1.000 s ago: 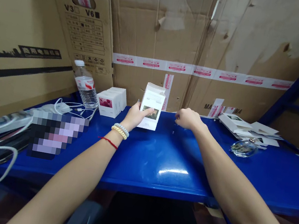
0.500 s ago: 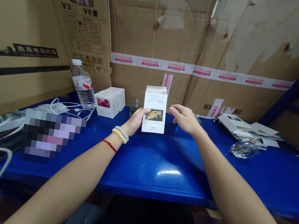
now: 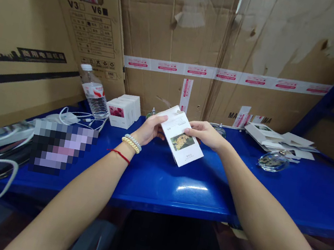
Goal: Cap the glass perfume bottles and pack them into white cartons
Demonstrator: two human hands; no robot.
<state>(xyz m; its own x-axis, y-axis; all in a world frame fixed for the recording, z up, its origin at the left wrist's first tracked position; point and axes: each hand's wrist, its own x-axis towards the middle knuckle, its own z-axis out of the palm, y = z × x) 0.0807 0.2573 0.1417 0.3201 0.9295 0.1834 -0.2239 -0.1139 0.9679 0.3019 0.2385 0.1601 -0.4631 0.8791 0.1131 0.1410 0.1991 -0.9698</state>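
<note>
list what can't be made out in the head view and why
All in the head view:
Any contents of the white rectangular cardboard box with a yellow-flower photo: hidden by its walls.
Lower part of the clear glass bottle behind the left hand: covered by that hand.
Fine print on the box: too small.
Whatever underlies the purple-and-black patch: pixelated.

Left fingers (image 3: pixel 159 119), right fingers (image 3: pixel 199 125) holding tilted white box (image 3: pixel 182 139).
</note>
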